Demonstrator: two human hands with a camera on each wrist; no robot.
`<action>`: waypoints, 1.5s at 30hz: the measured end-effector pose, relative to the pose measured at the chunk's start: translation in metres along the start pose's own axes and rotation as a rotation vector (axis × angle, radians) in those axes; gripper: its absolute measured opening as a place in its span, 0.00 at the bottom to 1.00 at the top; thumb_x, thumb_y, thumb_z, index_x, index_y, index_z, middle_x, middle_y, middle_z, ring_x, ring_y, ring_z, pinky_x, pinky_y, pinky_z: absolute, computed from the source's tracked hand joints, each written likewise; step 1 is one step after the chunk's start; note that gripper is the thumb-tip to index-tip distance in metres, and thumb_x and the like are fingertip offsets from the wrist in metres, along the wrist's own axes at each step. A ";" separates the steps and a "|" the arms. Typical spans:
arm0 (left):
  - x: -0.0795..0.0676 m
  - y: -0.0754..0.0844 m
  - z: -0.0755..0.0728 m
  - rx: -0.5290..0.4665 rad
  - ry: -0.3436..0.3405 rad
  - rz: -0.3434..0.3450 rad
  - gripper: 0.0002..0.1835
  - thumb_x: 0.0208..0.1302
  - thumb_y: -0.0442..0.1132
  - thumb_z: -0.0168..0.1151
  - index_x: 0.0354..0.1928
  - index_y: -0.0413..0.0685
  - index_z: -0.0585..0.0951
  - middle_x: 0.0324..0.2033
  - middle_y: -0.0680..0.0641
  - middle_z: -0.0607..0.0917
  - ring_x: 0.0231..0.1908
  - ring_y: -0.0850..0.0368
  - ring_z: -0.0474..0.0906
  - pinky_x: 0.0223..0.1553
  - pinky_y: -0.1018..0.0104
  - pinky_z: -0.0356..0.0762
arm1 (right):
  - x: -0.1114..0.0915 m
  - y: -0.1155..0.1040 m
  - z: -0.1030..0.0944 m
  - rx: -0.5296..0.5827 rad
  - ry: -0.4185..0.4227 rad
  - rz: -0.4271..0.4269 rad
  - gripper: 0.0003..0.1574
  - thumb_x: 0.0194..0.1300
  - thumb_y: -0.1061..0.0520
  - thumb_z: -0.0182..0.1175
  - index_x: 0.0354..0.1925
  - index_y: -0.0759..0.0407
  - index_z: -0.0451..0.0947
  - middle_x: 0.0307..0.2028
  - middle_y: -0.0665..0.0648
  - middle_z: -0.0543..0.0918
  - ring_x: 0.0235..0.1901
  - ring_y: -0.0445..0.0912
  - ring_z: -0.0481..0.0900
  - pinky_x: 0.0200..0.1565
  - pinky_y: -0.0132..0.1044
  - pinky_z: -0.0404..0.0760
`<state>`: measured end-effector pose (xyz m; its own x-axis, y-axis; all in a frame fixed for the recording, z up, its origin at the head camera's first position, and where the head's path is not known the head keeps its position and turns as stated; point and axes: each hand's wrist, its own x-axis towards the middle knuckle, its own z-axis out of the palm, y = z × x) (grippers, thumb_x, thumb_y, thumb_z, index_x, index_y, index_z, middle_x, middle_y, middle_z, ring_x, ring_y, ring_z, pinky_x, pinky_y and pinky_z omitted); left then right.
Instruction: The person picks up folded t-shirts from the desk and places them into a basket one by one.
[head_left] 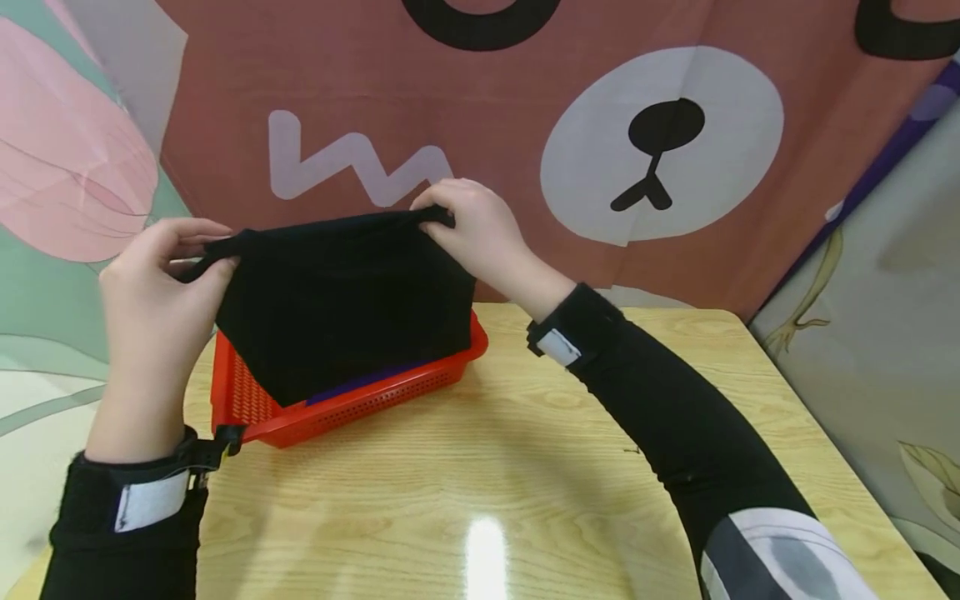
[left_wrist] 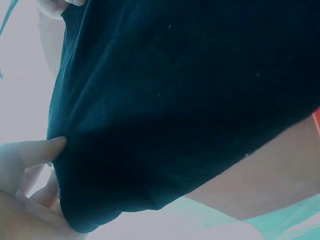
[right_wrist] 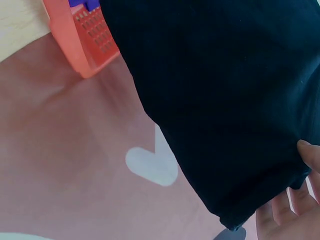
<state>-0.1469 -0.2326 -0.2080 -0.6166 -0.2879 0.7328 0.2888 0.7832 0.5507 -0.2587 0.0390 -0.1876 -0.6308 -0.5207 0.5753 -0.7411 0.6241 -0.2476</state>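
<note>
A black cloth, perhaps a garment, hangs stretched between both hands over a red plastic basket. My left hand pinches its upper left corner between thumb and fingers. At the upper right edge, my right hand pinches the fabric too. In the left wrist view the dark cloth fills most of the frame, with the left thumb on its near side. The right wrist view shows the right fingers behind the cloth and the thumb in front. Something purple lies in the basket, mostly hidden behind the cloth.
The basket stands at the back left of a light wooden table. Behind the table hangs a brown printed curtain with a cartoon bear face. A pale patterned wall runs along the right side.
</note>
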 end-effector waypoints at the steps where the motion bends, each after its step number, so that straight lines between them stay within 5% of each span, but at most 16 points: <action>1: -0.001 -0.001 0.000 0.009 -0.011 0.003 0.10 0.55 0.44 0.61 0.40 0.56 0.82 0.34 0.55 0.81 0.36 0.70 0.74 0.39 0.79 0.70 | -0.001 0.001 0.001 -0.002 -0.010 0.003 0.12 0.59 0.54 0.59 0.43 0.49 0.77 0.41 0.47 0.79 0.40 0.40 0.70 0.45 0.29 0.71; 15: -0.013 -0.012 -0.003 0.116 -0.334 -0.038 0.15 0.58 0.40 0.58 0.49 0.57 0.77 0.40 0.48 0.80 0.40 0.56 0.73 0.39 0.72 0.72 | -0.008 0.014 0.023 0.077 -0.155 0.043 0.11 0.57 0.56 0.61 0.41 0.47 0.77 0.41 0.46 0.79 0.36 0.39 0.69 0.46 0.32 0.72; 18: -0.015 -0.015 -0.003 0.121 -0.366 -0.031 0.16 0.58 0.38 0.58 0.49 0.56 0.76 0.41 0.46 0.80 0.41 0.52 0.74 0.39 0.67 0.74 | -0.010 0.015 0.027 0.078 -0.191 0.051 0.11 0.57 0.56 0.61 0.41 0.47 0.77 0.41 0.46 0.79 0.37 0.39 0.70 0.46 0.32 0.72; 23: -0.017 -0.020 0.001 0.125 -0.416 -0.025 0.17 0.58 0.35 0.57 0.50 0.53 0.76 0.43 0.41 0.79 0.43 0.46 0.72 0.40 0.43 0.74 | -0.013 0.016 0.032 0.072 -0.233 0.066 0.12 0.56 0.55 0.61 0.42 0.48 0.77 0.42 0.46 0.79 0.39 0.38 0.70 0.48 0.33 0.72; 45: -0.016 -0.035 0.015 0.229 -0.561 -0.021 0.14 0.58 0.32 0.55 0.47 0.42 0.77 0.45 0.34 0.75 0.43 0.39 0.67 0.43 0.39 0.70 | -0.018 0.023 0.058 0.136 -0.306 0.141 0.15 0.56 0.57 0.62 0.43 0.49 0.77 0.44 0.47 0.78 0.43 0.39 0.70 0.52 0.34 0.71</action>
<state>-0.1578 -0.2469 -0.2446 -0.9305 -0.0193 0.3659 0.1453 0.8973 0.4169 -0.2783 0.0290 -0.2488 -0.7535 -0.5981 0.2730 -0.6526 0.6300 -0.4210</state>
